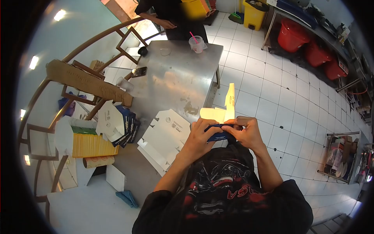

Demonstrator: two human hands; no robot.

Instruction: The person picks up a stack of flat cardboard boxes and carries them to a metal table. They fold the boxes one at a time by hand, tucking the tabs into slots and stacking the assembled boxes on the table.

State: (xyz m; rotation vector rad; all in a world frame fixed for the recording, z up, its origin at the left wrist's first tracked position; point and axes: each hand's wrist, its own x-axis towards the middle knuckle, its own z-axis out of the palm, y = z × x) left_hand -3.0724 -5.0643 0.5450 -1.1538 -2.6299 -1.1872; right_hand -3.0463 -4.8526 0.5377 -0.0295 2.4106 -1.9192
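Close to my body, a partly folded carton (219,133) with dark blue outer faces and pale inner flaps is between my hands. My left hand (201,135) grips its left side, fingers bent over the upper edge. At the right side my right hand (244,132) pinches the blue edge with thumb and fingers. One long pale flap stands up beyond the hands, and another spreads to its left. A flat white carton blank (165,134) with a small printed code lies on the metal table (171,85), left of my left hand.
Stacked blue and white blanks (117,123), a yellow-edged stack (91,145) and a cardboard roll (98,161) are at the left. A phone (139,71) and a cup with a pink straw (197,45) lie farther back. A person (171,23) stands beyond the table.
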